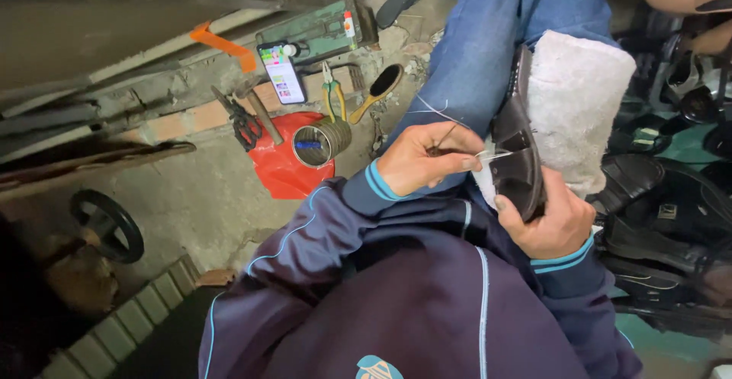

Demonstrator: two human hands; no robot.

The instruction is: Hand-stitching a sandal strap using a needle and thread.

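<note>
Sandal, black and leathery, rests on the person's lap against the blue-jeaned knee, with a thick white foam block just behind it. The right hand wraps its underside, fingers curled shut around the sole's lower edge. The left hand sits just to the sandal's left, thumb and fingers pinched on a thin awl or needle aimed at the strap, with pale thread running from the pinch into the sandal. A loose strand trails over the knee.

Judging from this head view, stitching looks under way: thread already enters the strap, but how much of the seam is sewn cannot be told, since the hands hide it.

Well left of the sandal, on the concrete floor, lie a red bag, an open tin, yellow-handled pliers, dark shears, a wooden brush and a phone with its screen lit. More dark footwear is piled right of the sandal.
</note>
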